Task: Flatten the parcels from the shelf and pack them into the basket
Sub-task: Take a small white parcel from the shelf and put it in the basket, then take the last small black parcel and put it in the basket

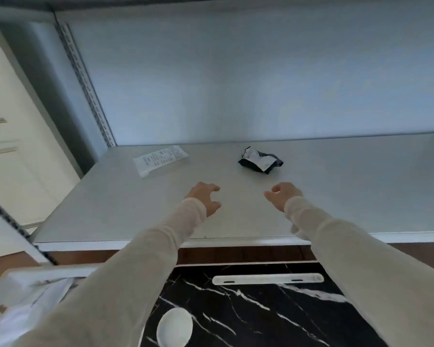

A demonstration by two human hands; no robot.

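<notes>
Head view: shelf under two outstretched arms, basket back by the left elbow.
White parcel ahead-left of left hand, print unreadable; crumpled dark parcel just beyond right hand. Both hands loosely curled, holding nothing: best grip its opposite edges, then press flat.

Your left sleeve: long, pale beige, thin soft fabric; it comes into view from 7 o'clock.
Your right sleeve: the same pale beige fabric, coming in from 4 o'clock, with loose folds near the wrist.
Your cuffs: plain edges, both ending at the wrist.
Your left hand: bare, at the 12 o'clock end of its sleeve.
Your right hand: bare, likewise.
</notes>
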